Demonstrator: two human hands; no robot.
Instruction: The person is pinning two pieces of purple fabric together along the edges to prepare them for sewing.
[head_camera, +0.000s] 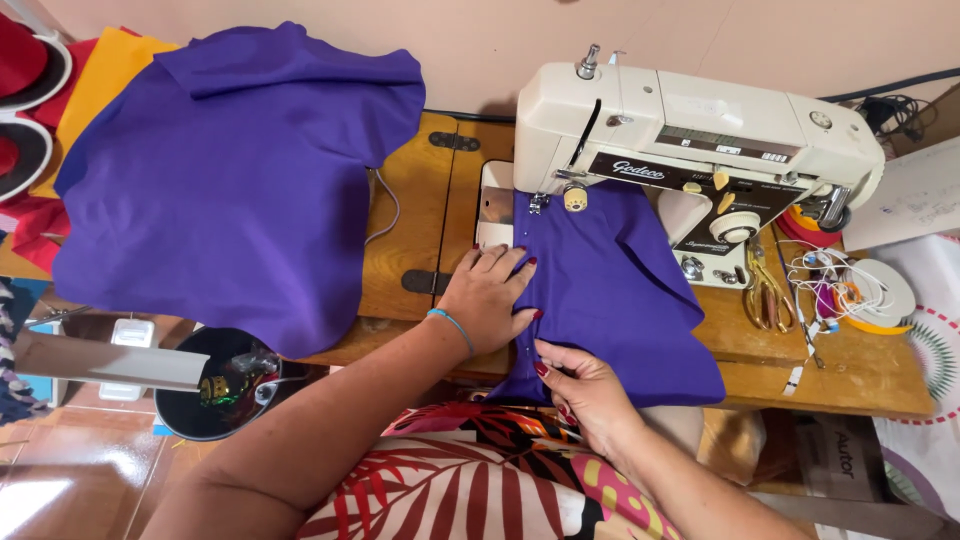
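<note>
Left hand (490, 297) flat, open, pressing purple fabric (610, 290) at sewing machine (690, 150); right hand (585, 385) grip pinched shut on hem. Best fed taut, edges aligned, fingers clear of needle.

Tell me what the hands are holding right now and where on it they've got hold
The right hand pinches the near edge of the purple fabric under the sewing machine. The left hand only presses flat on its left edge.
</note>
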